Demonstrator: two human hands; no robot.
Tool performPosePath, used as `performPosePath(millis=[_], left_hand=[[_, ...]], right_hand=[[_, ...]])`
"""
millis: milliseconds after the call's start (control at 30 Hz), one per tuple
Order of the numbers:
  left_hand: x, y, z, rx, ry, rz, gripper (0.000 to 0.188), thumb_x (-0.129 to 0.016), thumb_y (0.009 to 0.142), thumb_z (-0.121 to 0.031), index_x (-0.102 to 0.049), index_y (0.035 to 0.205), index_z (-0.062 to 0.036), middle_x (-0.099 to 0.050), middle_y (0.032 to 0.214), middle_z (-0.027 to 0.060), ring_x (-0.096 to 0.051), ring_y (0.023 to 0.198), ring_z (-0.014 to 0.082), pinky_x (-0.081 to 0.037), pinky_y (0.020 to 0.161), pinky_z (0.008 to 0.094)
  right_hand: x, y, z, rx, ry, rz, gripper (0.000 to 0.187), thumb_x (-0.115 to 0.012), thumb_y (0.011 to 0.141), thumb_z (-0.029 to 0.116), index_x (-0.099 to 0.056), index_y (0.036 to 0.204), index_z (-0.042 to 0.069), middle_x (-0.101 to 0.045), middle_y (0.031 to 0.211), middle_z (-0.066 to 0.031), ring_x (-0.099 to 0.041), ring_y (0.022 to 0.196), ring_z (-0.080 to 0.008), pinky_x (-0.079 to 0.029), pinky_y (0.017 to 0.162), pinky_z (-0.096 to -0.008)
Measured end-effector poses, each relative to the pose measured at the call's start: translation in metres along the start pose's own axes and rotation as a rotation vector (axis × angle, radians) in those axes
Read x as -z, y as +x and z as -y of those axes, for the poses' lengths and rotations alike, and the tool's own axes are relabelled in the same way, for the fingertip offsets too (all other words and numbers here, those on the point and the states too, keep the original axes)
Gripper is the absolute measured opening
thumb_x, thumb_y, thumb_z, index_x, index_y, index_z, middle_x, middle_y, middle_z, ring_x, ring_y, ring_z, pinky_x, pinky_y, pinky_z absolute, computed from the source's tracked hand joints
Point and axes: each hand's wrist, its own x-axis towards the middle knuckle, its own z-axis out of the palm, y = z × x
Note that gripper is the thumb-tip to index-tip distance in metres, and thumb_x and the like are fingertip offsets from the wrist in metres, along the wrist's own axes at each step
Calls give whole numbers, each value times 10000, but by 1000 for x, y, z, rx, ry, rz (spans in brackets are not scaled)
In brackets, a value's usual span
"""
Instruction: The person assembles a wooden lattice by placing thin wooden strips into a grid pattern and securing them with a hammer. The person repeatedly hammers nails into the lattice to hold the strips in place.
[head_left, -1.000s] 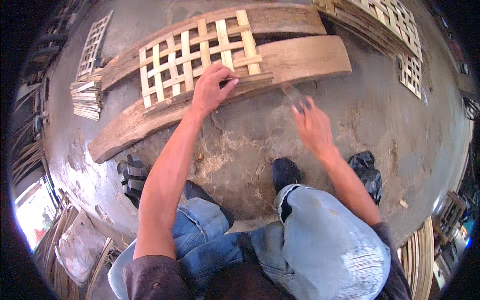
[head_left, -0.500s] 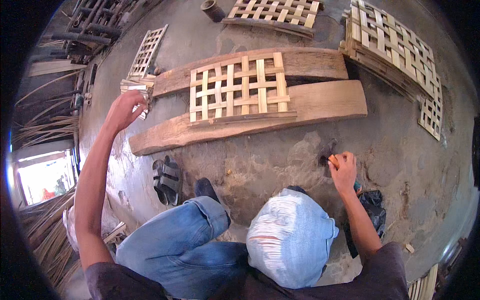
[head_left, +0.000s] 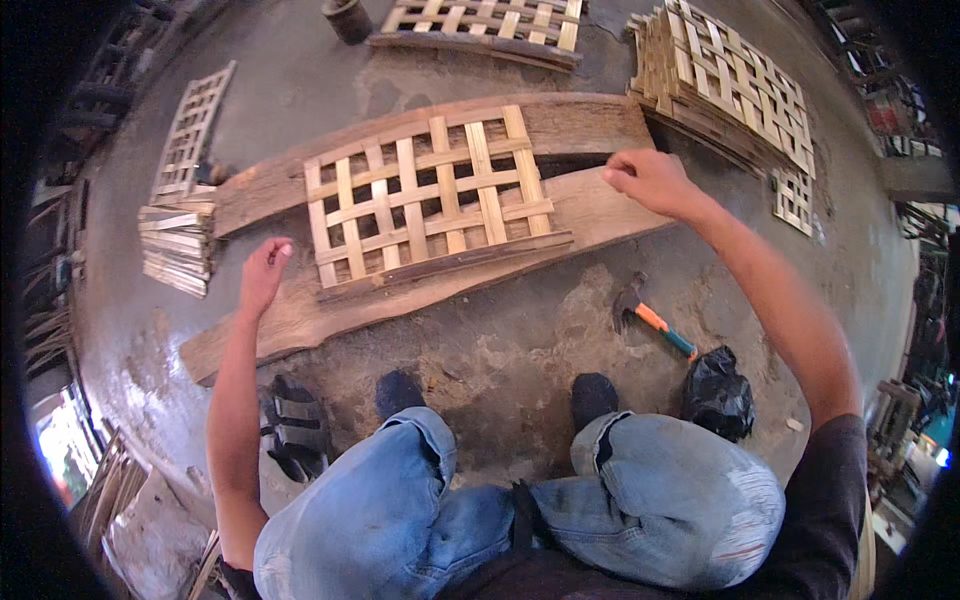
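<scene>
A woven bamboo lattice panel (head_left: 404, 210) lies across two thick wooden planks (head_left: 610, 205). Just off its left end, above the nearer plank, is my left hand (head_left: 265, 275), its fingers pressed together. My right hand (head_left: 652, 183) hovers over the planks beyond the panel's right end, fingers curled in toward the thumb. Whether either hand holds anything small is hidden. On the floor below my right forearm lies a claw hammer (head_left: 655, 320) with an orange and green handle; no hand touches it.
Stacked lattice panels (head_left: 740, 90) stand at the back right, another lattice (head_left: 480, 25) at the back. Bamboo slats (head_left: 175, 245) lie at left below a narrow lattice (head_left: 193, 130). A black plastic bag (head_left: 718, 393) and sandals (head_left: 293, 425) sit near my feet.
My right hand has let go of the hammer and moved up toward the planks. My left hand has left the slats and come nearer the panel. The view has shifted right.
</scene>
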Motion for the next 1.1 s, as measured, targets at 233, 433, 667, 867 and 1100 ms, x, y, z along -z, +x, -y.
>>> performPosePath(millis=[233, 433, 667, 867, 1100], left_hand=[[-25, 28, 38, 213, -589, 336, 375, -452, 1046, -353, -633, 1172, -50, -670, 945, 2, -562, 789, 68, -453, 734, 224], [-27, 36, 40, 259, -658, 435, 373, -476, 1031, -374, -618, 1195, -70, -650, 920, -19, -550, 796, 56, -429, 711, 209], [-22, 39, 51, 212, -533, 420, 334, -503, 1019, -366, -619, 1175, -94, -627, 877, -51, -527, 723, 41, -406, 659, 200], [-30, 41, 26, 216, -569, 435, 253, -537, 1011, -356, -614, 1080, -125, -549, 783, -105, -448, 665, -5, -338, 586, 164], [-33, 43, 34, 231, -517, 440, 246, -546, 1005, -331, -610, 1095, -112, -536, 781, -98, -449, 664, 5, -358, 586, 179]], right_hand=[[-40, 25, 46, -144, -55, 173, 295, -608, 908, 277, -682, 934, -8, -693, 809, -136, -660, 757, -236, -495, 699, -364], [-95, -15, 44, -311, 68, -186, 347, -605, 891, 339, -694, 968, 13, -697, 901, -204, -668, 854, -384, -509, 768, -453], [-90, -160, -21, -538, -104, -136, 307, -629, 887, 310, -696, 996, 31, -705, 909, -187, -679, 869, -362, -521, 771, -441], [-29, -299, -87, -785, -161, -265, 267, -640, 855, 272, -716, 976, 46, -702, 864, -179, -685, 815, -364, -529, 737, -456], [-94, -242, -60, -501, -93, -75, 180, -651, 851, 183, -694, 952, 40, -697, 856, -164, -679, 792, -345, -524, 716, -432]])
